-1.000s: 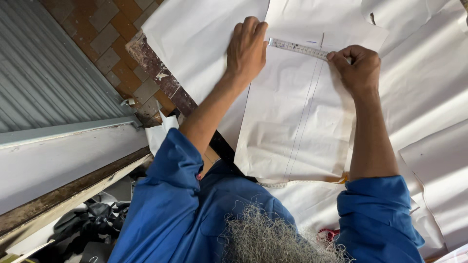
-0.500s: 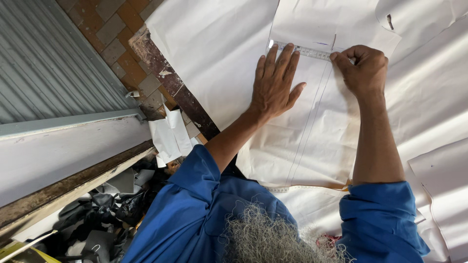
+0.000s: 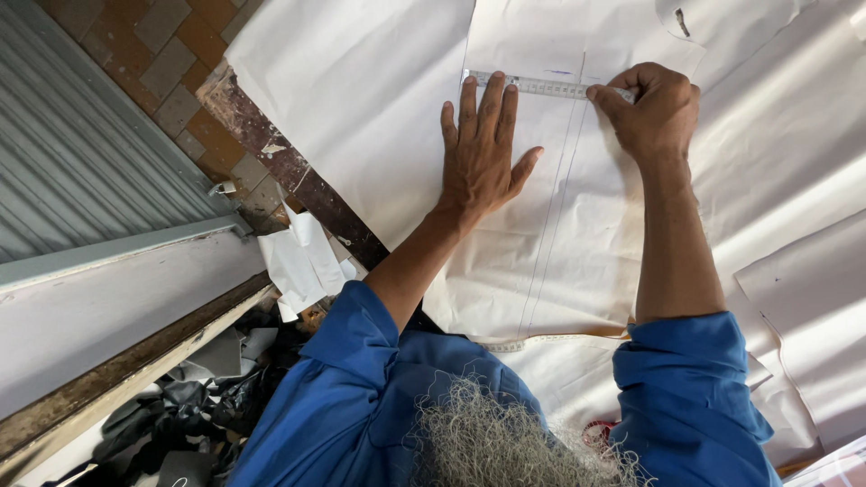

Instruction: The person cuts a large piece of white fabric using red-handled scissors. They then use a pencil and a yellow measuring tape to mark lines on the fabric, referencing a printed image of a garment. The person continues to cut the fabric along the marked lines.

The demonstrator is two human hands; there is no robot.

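Bottom of frame: your blue sleeves [image 3: 686,397], with a measuring tape [image 3: 514,344] lying at the near edge of the cream fabric piece [image 3: 577,243] on the worktop [image 3: 262,117]. Mid-frame, your left hand [image 3: 481,153] lies open, flat, fingers spread, pinning the fabric. Upper centre, the metal ruler [image 3: 541,87] lies across the drawn lines; your right hand [image 3: 654,108] is curled shut at its right end, marker not visible. Step looks like marking along the ruler; next needs it kept steady. Paper scraps [image 3: 302,261] at left, nothing blocking.
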